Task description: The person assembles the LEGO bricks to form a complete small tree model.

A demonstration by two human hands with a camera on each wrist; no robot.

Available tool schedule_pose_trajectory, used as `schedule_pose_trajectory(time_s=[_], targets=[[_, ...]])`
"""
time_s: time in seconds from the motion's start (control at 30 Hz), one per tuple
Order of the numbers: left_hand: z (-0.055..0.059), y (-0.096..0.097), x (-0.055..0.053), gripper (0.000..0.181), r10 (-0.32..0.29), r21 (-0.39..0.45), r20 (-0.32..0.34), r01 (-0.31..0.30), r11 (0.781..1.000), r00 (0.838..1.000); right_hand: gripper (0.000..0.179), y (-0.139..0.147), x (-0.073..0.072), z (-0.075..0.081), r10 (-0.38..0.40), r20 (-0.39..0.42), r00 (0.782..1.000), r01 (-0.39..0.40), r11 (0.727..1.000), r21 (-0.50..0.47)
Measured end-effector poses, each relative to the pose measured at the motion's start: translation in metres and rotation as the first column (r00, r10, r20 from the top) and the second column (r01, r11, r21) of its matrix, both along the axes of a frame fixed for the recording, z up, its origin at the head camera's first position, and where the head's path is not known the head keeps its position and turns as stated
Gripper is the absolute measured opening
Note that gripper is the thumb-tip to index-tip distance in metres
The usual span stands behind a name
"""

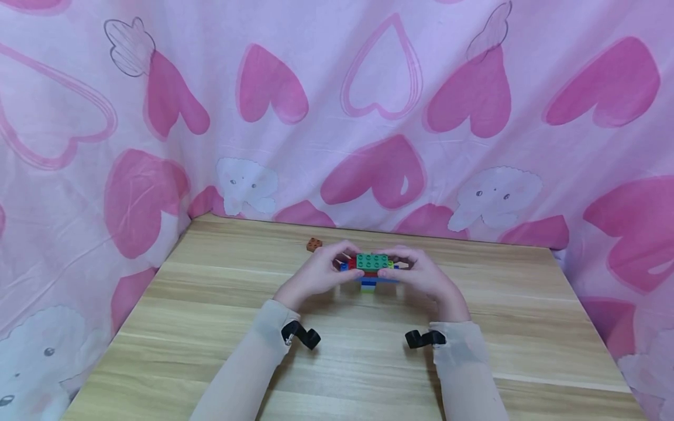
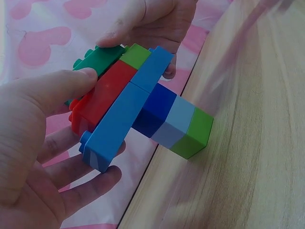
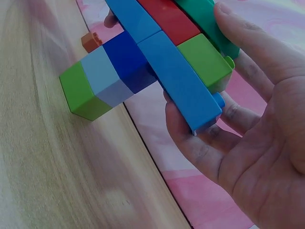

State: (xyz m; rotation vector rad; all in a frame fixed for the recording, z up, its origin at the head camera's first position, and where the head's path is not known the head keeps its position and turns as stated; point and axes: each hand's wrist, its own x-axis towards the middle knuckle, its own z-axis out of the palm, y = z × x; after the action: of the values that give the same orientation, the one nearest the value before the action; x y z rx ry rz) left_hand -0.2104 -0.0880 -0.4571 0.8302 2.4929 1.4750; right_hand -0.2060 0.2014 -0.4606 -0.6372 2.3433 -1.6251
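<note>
In the middle of the table, toward its back, a green brick (image 1: 371,261) lies across the top of a toy-brick build. My left hand (image 1: 318,273) pinches the green brick near its left end, thumb in front and fingers behind. My right hand (image 1: 421,275) does the same near the right end. Below the green one are a red brick (image 2: 107,93) and a lime brick (image 3: 205,59), on two light blue bricks (image 2: 119,126). A dark blue brick (image 3: 126,62), a pale blue brick (image 3: 102,76) and another lime brick (image 3: 81,93) form the column underneath, down to the table.
An orange brick (image 1: 314,244) lies apart on the wooden table (image 1: 368,374), behind my left hand. A pink curtain (image 1: 326,128) with hearts hangs along the table's back and side edges. Black camera mounts (image 1: 301,334) sit on both wrists.
</note>
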Motion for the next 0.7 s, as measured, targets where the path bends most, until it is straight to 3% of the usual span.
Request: schedule_pose_trajectory(time_s=[0.7], targets=[[0.0010,-0.0007,0.0014,0.036,0.005,-0.004,-0.008,-0.005,1.000,1.000,0.037,-0.0021,0.0031,-0.0017,-0.031,-0.002,1.000,0.031,0.999,0.012]])
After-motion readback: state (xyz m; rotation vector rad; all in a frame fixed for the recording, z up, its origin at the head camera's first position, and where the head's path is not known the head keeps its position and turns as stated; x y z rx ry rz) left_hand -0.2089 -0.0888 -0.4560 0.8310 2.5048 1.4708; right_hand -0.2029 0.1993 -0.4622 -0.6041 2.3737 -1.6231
